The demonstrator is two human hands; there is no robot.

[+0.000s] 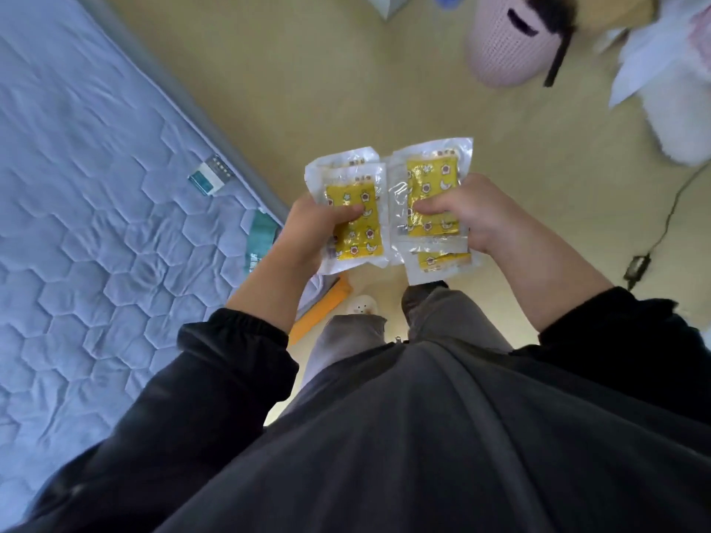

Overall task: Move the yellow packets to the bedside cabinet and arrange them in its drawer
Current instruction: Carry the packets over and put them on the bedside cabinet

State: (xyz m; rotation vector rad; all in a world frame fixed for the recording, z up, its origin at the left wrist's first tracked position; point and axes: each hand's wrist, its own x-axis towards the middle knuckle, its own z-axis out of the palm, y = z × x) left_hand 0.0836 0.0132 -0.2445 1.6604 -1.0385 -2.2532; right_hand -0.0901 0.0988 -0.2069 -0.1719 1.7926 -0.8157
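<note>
Clearly the flat yellow packets in clear plastic wrappers (358,240) are light, soft and slippery, I judge; a pinch across the middle holds them best. They are in two stacks at the frame centre. My left hand (311,228) curls around one stack, my right hand (477,217) around the other.

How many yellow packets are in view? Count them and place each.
4 yellow packets visible: two stacked in the left hand, two overlapping in the right hand. More may hide within either stack.
</note>
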